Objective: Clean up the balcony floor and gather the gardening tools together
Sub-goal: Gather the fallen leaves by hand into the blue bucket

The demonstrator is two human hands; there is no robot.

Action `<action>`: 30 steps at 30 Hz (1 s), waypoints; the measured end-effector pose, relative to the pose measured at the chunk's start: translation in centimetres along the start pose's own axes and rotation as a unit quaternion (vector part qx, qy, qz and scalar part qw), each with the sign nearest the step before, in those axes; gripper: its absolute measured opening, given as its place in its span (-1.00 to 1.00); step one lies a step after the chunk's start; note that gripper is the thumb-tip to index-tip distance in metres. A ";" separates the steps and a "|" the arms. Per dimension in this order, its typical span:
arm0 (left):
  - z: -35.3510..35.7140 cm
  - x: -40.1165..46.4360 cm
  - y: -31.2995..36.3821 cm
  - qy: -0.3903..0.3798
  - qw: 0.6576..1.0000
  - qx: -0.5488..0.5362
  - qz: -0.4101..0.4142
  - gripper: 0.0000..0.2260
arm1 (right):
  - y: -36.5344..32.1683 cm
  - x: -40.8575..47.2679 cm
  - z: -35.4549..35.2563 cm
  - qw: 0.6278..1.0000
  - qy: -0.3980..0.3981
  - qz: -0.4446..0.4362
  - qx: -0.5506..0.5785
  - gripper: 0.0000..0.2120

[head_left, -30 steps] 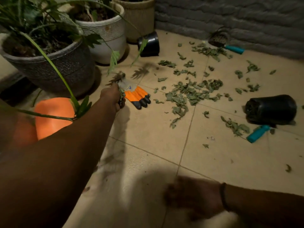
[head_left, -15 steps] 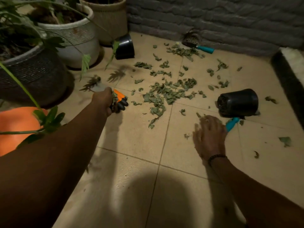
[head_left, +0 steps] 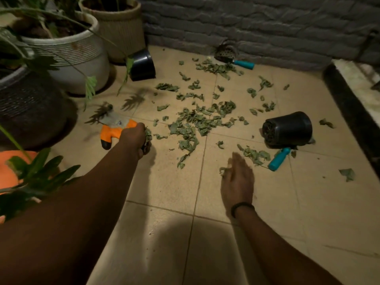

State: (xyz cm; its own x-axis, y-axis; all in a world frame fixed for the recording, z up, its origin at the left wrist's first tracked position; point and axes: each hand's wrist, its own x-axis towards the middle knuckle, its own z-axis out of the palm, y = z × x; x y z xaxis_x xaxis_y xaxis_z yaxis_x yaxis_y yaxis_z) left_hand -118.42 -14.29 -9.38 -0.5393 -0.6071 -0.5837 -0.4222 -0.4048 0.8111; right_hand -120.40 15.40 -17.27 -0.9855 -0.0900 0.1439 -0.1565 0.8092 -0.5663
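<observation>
- While the left hand (head_left: 134, 138) is curled into a fist around a clump of dry leaves (head_left: 147, 138), the right hand (head_left: 237, 179) lies flat with straight fingers on the tiled floor (head_left: 164, 182), a few leaf scraps (head_left: 224, 170) under its fingertips.
- Just beyond and to the outer side of the left hand lies an orange gardening glove (head_left: 115, 130) with black fingertips, touching or nearly touching the knuckles; I cannot tell which.
- Between the two hands and further out, the main scatter of dry green leaves (head_left: 197, 122) spreads across the tile joints.
- Just ahead of the right hand, towards its outer side, a small leaf pile (head_left: 255, 155) sits next to a teal tool handle (head_left: 278, 159).
- That handle runs under a black plastic nursery pot (head_left: 287, 130) tipped on its side, so the tool's working end is hidden.
- Far ahead of the right hand, against the grey brick wall (head_left: 267, 23), a perforated scoop with a teal handle (head_left: 234, 57) lies by another patch of leaves.
- Well ahead of the left hand, a second black pot (head_left: 143, 65) lies tipped beside the planters.
- Beyond the left hand, on its outer side, stand a dark woven planter (head_left: 26, 103), a white ribbed planter (head_left: 78, 56) and a beige basket planter (head_left: 121, 27), their foliage hanging over the left forearm.
- Close to the left arm's outer side, an orange object (head_left: 8, 171) shows behind leaves; what it is I cannot tell.
- A dark band (head_left: 242, 207) circles the right wrist.
</observation>
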 end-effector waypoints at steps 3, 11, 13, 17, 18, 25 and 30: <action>0.4 0.1 0.0 0.002 1.000 0.009 0.011 -0.75 | 0.2 5.3 -2.4 0.955 0.184 0.209 -0.100 -0.62; 5.7 -2.5 -1.0 -0.037 0.995 0.081 0.033 -0.70 | 6.7 10.9 -6.8 0.925 0.014 0.378 0.031 -0.57; 6.9 -2.8 -1.1 -0.046 0.993 0.102 0.041 -0.70 | 7.1 11.2 -8.0 0.910 0.029 0.402 0.093 -0.57; 8.8 -3.0 -1.2 -0.049 0.989 0.133 0.046 -0.51 | 8.9 10.9 -10.1 0.896 0.072 0.421 0.119 -0.59; 9.4 -3.3 -1.2 -0.058 0.985 0.152 0.055 -0.52 | 9.7 10.6 -10.5 0.894 0.090 0.424 0.112 -0.59; 11.1 -3.7 -1.7 -0.061 0.984 0.157 0.059 -0.62 | 14.5 7.6 -11.4 0.867 0.148 0.474 0.039 -0.62; 11.3 -1.8 -1.2 -0.042 0.982 0.171 0.063 -0.40 | 11.8 11.1 -13.7 0.890 0.059 0.404 -0.202 -0.38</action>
State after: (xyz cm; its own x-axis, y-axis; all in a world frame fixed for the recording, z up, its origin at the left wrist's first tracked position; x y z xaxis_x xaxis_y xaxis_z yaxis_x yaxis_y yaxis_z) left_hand -125.20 -4.96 -9.74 -0.6553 -0.5736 -0.4914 -0.5596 -0.0682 0.8259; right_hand -132.25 31.88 -11.25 -0.7488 0.6578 -0.0809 0.6595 0.7276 -0.1889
